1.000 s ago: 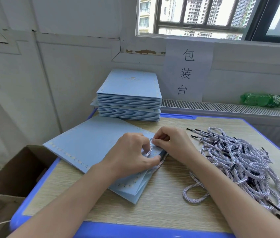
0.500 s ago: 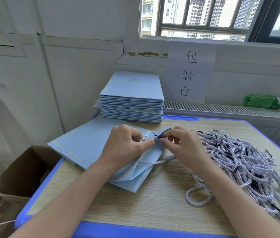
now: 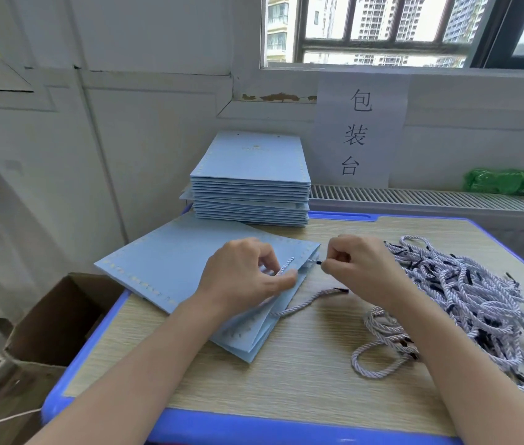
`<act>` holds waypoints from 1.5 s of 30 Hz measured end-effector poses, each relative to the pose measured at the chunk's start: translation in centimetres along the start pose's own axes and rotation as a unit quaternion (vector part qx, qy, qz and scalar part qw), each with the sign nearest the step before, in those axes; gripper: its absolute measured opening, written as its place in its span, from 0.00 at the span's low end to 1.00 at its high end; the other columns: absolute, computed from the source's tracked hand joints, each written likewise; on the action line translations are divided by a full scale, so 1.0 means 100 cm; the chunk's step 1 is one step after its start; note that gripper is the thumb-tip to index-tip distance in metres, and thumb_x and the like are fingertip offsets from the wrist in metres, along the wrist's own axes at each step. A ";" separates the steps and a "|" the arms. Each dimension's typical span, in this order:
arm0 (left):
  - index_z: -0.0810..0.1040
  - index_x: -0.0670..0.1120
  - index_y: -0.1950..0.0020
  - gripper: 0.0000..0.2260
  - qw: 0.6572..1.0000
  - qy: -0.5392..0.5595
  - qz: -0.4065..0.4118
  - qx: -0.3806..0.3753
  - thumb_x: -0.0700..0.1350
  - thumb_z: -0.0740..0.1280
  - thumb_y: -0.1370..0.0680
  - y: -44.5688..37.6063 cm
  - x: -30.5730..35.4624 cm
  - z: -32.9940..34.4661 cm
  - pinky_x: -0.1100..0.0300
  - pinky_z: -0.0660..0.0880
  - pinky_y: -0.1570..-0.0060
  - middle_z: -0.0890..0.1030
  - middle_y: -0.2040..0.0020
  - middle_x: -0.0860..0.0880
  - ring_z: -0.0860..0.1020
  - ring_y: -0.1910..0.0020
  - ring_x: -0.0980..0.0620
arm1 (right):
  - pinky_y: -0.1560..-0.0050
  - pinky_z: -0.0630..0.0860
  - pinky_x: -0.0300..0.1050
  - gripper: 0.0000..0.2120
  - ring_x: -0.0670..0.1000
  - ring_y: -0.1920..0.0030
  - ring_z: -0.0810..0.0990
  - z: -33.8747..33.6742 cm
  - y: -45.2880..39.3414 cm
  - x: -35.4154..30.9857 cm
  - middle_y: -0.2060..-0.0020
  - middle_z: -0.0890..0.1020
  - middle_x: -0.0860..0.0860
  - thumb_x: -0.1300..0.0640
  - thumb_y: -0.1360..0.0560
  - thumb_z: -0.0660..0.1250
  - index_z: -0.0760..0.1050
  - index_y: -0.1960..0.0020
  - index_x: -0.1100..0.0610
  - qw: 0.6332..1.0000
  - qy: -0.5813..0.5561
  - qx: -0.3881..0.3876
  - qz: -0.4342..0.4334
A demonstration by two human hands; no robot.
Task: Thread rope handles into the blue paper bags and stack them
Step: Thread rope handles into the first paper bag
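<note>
Blue bag (image 3: 170,271) flat, mouth rightward; left hand (image 3: 247,277) pinches rope (image 3: 286,266), right hand (image 3: 363,264) pinches tip.

The left hand (image 3: 247,277) covers where the rope handle (image 3: 305,303) enters the blue bag (image 3: 164,268). At three o'clock the rope pile (image 3: 466,303) runs past the frame edge; right fingertips (image 3: 328,268) hide their pinch.

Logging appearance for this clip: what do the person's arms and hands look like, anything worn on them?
Both forearms are bare up to the bottom edge of the head view: no sleeves show. The left hand and right hand wear no gloves, and no rings, watch, bracelets or markings are visible. Nails look short and unpainted where they show.
</note>
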State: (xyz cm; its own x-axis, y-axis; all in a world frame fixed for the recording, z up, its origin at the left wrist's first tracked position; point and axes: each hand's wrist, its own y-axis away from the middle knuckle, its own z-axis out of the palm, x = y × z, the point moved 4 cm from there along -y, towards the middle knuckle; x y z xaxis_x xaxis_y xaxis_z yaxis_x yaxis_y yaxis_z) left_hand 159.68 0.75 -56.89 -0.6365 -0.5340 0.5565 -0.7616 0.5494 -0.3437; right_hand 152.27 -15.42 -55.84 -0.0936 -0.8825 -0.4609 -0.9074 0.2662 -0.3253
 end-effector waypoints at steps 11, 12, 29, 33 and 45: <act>0.79 0.47 0.62 0.11 0.997 0.042 0.026 -0.068 0.54 0.72 0.27 0.004 -0.013 -0.001 0.54 0.76 0.48 0.82 0.55 0.52 0.80 0.54 0.54 | 0.57 0.71 0.48 0.09 0.57 0.55 0.76 0.013 0.000 0.027 0.58 0.79 0.55 0.51 0.24 0.61 0.70 0.57 0.56 0.989 0.129 0.020 0.075; 0.79 0.48 0.63 0.09 0.995 0.058 0.038 -0.079 0.51 0.72 0.27 0.009 -0.014 -0.004 0.55 0.76 0.46 0.83 0.54 0.52 0.80 0.53 0.56 | 0.56 0.72 0.49 0.10 0.57 0.54 0.76 0.013 0.001 0.025 0.57 0.79 0.54 0.50 0.23 0.61 0.69 0.57 0.56 0.988 0.133 0.024 0.070; 0.77 0.49 0.64 0.13 0.914 -0.172 0.354 0.099 0.57 0.66 0.28 0.061 0.019 -0.062 0.68 0.60 0.70 0.73 0.70 0.55 0.70 0.70 0.56 | 0.48 0.74 0.51 0.24 0.55 0.45 0.75 0.024 0.025 -0.041 0.38 0.68 0.49 0.62 0.28 0.64 0.67 0.33 0.50 0.975 0.098 -0.149 -0.130; 0.78 0.47 0.62 0.08 0.894 -0.131 0.338 0.262 0.48 0.66 0.26 0.050 0.052 -0.079 0.60 0.67 0.76 0.73 0.73 0.54 0.70 0.75 0.56 | 0.58 0.73 0.49 0.09 0.58 0.55 0.78 -0.015 -0.002 -0.053 0.51 0.77 0.52 0.61 0.27 0.68 0.76 0.46 0.58 0.988 0.015 0.065 -0.139; 0.79 0.44 0.51 0.10 0.952 -0.008 0.239 0.190 0.47 0.62 0.26 0.006 0.059 -0.077 0.55 0.76 0.55 0.76 0.50 0.49 0.76 0.52 0.52 | 0.70 0.57 0.42 0.18 0.49 0.73 0.60 -0.059 -0.035 -0.057 0.78 0.62 0.46 0.56 0.28 0.70 0.65 0.70 0.59 0.927 -0.357 0.116 -0.002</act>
State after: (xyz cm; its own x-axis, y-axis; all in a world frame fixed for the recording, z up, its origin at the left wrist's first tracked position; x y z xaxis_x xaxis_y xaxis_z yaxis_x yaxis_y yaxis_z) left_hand 156.37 2.89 -47.96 -0.9212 -0.2929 0.2562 -0.3709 0.4618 -0.8057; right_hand 153.52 -13.65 -47.19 0.2794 -0.4247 -0.8611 -0.7867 0.4129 -0.4589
